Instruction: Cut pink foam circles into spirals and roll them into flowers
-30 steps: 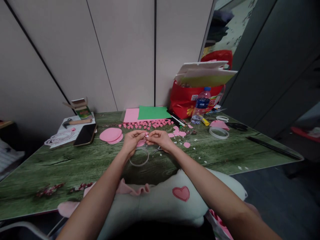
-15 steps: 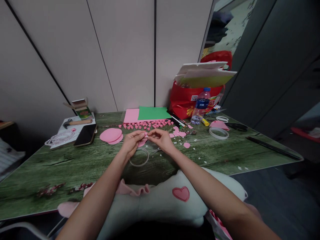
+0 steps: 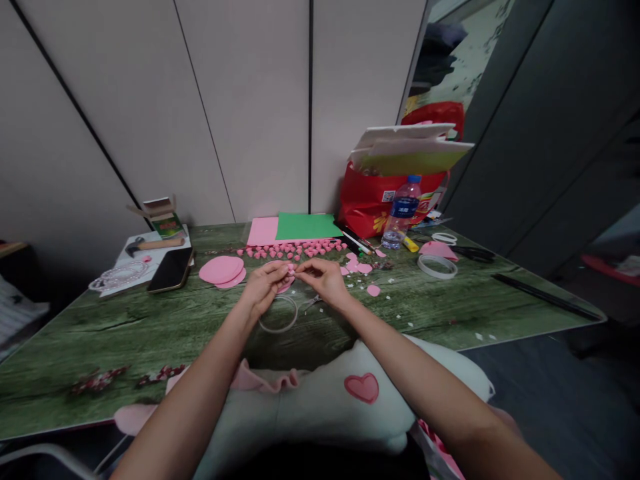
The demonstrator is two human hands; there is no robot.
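My left hand [image 3: 263, 285] pinches a small pink flower-like piece [image 3: 291, 269] between thumb and fingers above the table. Closed in a pinch, my right hand [image 3: 325, 280] meets the right side of that piece with its fingertips. Its exact shape is too small to make out. Partly hidden behind the left fingers lies a pink disc [image 3: 286, 287]. Below the hands are a roll of tape [image 3: 261, 325], seen as a pale ring, and small scissors [image 3: 313, 301]. Several similar pink pieces [image 3: 280, 251] lie in a band beyond my hands.
Pink discs [image 3: 220, 269], a phone [image 3: 171, 269] and a hammer [image 3: 159, 245] lie left. At the back are a green sheet [image 3: 307, 227], a water bottle [image 3: 401, 217] and a red bag [image 3: 360, 207]. Pink cutouts [image 3: 364, 269] and another tape roll [image 3: 437, 274] lie right.
Both hands stay in nearly the same place. The fingers have shifted slightly around the small pink piece, and more of it shows between them.
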